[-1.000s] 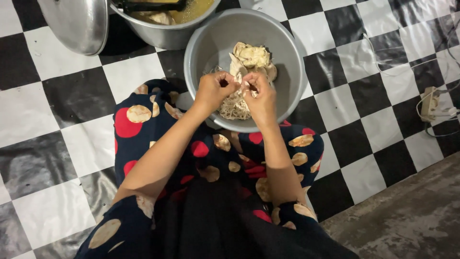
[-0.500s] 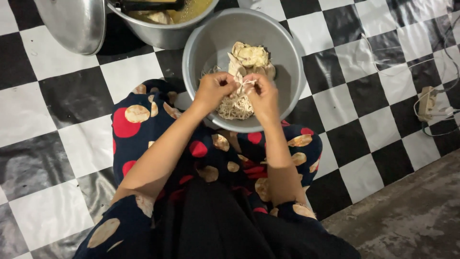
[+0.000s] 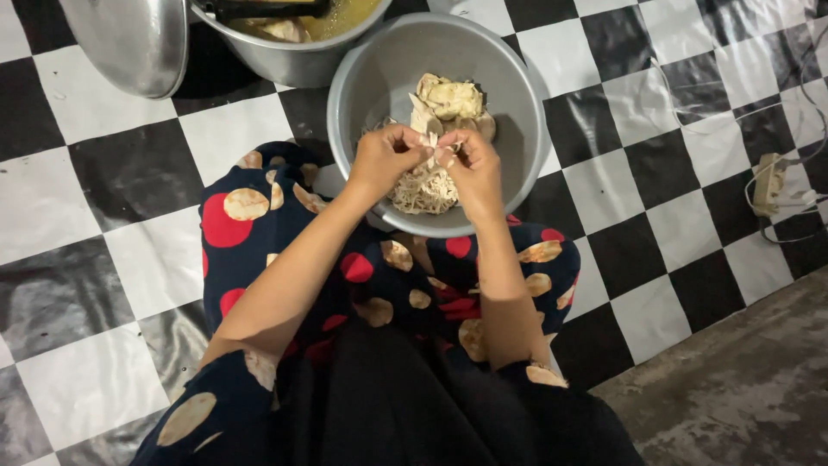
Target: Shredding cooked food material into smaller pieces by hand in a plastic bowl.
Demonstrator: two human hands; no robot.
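- We saw a strip of meat (image 3: 434,148) pinched between both hands, above the bowl (image 3: 517,95).
- We counted one bowl, one pot (image 3: 285,52), one lid (image 3: 129,39), one shredded heap (image 3: 423,190) and several whole pieces (image 3: 450,97).
- The left hand (image 3: 386,160) and the right hand (image 3: 470,168) had fingers closed on the strip.

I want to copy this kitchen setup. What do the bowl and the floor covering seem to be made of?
Bowl: probably aluminium or steel, going by its dull grey, matte brushed look. Floor covering: likely vinyl or plastic sheet, since the black-and-white checks are glossy, wrinkled and end over bare concrete.
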